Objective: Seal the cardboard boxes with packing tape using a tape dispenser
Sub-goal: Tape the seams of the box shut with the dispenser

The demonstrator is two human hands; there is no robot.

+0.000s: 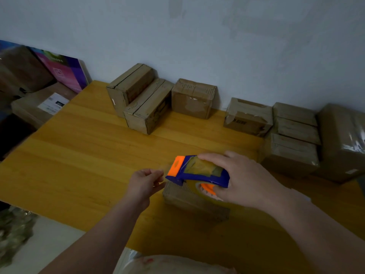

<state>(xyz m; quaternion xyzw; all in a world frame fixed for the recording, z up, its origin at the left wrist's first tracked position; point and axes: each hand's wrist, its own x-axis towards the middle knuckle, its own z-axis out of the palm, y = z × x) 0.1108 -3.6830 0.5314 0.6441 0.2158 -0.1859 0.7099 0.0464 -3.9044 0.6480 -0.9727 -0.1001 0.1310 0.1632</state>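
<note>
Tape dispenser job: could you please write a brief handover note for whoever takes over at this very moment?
Right hand grips the tape dispenser, held over the small box on the table.
Left hand: fingers curled at the dispenser's orange front; whether they pinch the tape end is too blurred to tell.
Done: no tape shows on the small box; boxes at the right look taped.
Left: tape the small box, then the two boxes by the wall, whose seams look open.

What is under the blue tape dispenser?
A small cardboard box on the yellow table. The tape dispenser and the right hand cover part of its top, so its flaps cannot be seen.
</note>
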